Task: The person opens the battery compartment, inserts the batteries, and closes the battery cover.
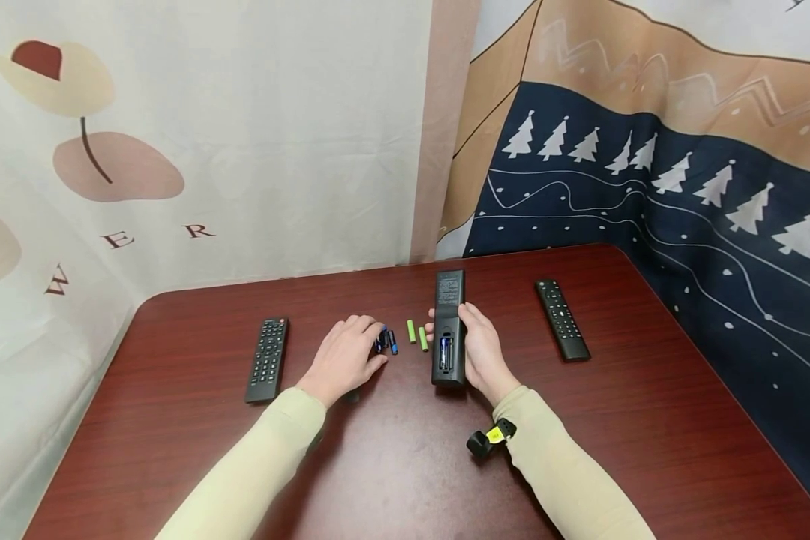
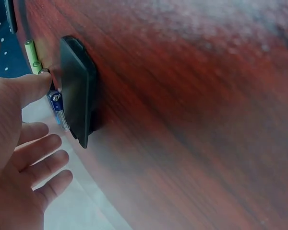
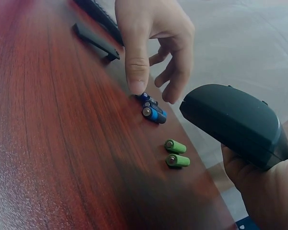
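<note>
My right hand (image 1: 484,351) grips a black remote control (image 1: 449,319), its back turned up and its battery compartment uncovered. A blue battery (image 1: 445,352) shows inside the compartment. Over a small group of blue and black batteries (image 3: 156,115) on the table hovers my left hand (image 1: 346,358), thumb and fingers spread apart around them. Two green batteries (image 1: 423,339) lie between that group and the held remote. A black battery cover (image 2: 78,93) rests on the table near my left hand, mostly hidden under the wrist in the head view.
A second black remote (image 1: 268,360) lies button side up on the left of the dark red wooden table (image 1: 391,480). Another remote (image 1: 562,320) lies to the right. Printed curtains (image 1: 297,150) hang along the table's far edge and right side.
</note>
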Action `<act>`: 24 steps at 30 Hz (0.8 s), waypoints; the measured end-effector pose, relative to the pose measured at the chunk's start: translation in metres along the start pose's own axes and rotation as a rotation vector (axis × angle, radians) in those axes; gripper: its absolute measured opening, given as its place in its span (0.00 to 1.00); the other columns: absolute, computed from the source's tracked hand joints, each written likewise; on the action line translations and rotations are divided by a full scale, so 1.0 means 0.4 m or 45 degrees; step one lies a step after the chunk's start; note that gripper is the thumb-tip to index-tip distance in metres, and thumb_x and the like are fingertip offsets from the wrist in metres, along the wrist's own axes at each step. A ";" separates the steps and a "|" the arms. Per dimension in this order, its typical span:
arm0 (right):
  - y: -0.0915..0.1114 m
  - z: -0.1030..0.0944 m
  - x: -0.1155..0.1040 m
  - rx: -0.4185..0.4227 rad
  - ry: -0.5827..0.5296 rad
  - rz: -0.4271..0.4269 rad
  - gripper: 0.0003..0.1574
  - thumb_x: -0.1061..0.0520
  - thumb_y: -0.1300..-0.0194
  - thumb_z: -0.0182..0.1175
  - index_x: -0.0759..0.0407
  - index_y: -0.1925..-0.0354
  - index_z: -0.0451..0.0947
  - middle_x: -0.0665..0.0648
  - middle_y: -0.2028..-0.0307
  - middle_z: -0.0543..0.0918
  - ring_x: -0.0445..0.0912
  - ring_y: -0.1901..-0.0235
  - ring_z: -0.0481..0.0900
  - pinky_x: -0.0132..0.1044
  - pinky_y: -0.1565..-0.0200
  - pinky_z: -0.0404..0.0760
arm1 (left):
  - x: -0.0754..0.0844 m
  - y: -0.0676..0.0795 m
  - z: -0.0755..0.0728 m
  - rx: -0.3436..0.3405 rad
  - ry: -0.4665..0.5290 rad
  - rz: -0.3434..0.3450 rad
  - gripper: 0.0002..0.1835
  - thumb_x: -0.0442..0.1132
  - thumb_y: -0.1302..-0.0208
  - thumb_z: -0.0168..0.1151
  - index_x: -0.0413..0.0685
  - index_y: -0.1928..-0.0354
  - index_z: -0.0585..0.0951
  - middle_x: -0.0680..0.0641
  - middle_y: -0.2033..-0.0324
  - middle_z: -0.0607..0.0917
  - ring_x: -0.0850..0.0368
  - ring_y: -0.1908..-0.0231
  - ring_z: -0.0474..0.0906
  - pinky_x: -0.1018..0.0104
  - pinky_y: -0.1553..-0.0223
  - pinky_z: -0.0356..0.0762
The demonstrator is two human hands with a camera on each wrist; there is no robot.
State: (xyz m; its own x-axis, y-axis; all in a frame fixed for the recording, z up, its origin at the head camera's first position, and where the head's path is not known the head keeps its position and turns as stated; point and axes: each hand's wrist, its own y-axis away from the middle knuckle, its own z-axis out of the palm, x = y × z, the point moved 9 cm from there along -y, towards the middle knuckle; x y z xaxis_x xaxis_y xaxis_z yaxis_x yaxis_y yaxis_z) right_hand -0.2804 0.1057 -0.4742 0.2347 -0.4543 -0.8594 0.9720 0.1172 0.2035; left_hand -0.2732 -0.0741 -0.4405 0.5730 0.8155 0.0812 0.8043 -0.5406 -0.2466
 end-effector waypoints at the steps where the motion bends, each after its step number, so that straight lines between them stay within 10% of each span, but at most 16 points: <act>1: 0.000 0.000 0.000 -0.001 -0.002 0.001 0.29 0.51 0.14 0.32 0.58 0.23 0.54 0.74 0.30 0.68 0.55 0.46 0.83 0.55 0.38 0.80 | -0.001 -0.001 0.002 -0.010 -0.002 -0.006 0.25 0.45 0.39 0.76 0.40 0.44 0.83 0.43 0.49 0.84 0.45 0.48 0.78 0.51 0.48 0.78; 24: 0.001 -0.006 0.005 0.002 0.027 0.006 0.29 0.50 0.14 0.34 0.57 0.23 0.55 0.71 0.31 0.71 0.56 0.45 0.83 0.57 0.37 0.78 | 0.004 -0.010 0.026 -0.087 -0.045 0.011 0.18 0.41 0.37 0.74 0.40 0.49 0.84 0.44 0.53 0.85 0.47 0.53 0.78 0.54 0.53 0.78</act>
State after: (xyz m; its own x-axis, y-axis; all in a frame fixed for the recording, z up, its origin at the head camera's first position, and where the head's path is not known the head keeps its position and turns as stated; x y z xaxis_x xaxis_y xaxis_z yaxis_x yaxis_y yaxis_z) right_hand -0.2797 0.1071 -0.4770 0.2387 -0.4350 -0.8682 0.9710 0.1177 0.2080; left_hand -0.2772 -0.0684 -0.4496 0.5751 0.8168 0.0450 0.8089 -0.5596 -0.1802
